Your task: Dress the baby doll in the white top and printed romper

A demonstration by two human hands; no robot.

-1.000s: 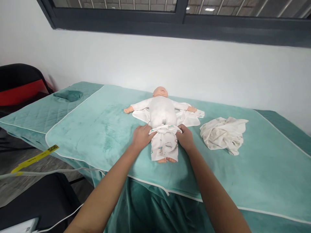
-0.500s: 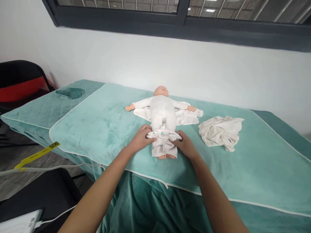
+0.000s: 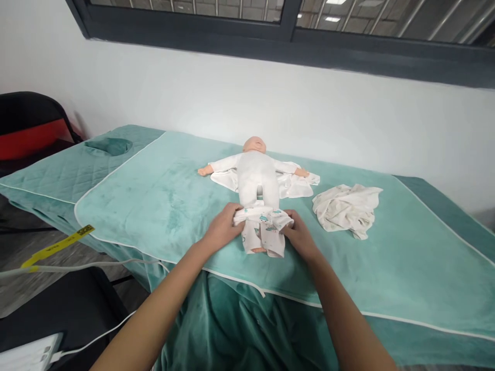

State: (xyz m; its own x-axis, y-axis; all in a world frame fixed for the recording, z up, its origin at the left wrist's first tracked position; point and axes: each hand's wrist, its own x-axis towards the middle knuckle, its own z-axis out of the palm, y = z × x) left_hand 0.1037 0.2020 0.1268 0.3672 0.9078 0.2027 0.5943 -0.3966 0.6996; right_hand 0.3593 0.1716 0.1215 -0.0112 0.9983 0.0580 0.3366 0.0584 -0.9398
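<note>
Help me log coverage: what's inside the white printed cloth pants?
Legs of the white-bodied doll enter the pants; one peach foot partly shows below. The rest inside is covered.

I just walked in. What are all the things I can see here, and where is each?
Doll: 1, white body, on the bed
Patterned trousers: 1, white printed, at the doll's lower legs
Spread cloth: 1, white, beneath the doll's arms
Crumpled cloth: 1, off-white, right of the doll
Bed: 1, green cover, centre
Window frame: 1, dark grey, top
Wall: 1, white, behind the bed
Chair: 1, black and red, far left
Seat: 1, black, lower left
Device: 1, white, on the seat
Cables: 2, pale, lower left
Tag: 1, yellow, on one cable
Floor: 1, grey, lower left
Hands: 2, bare, gripping the trousers' sides
</note>
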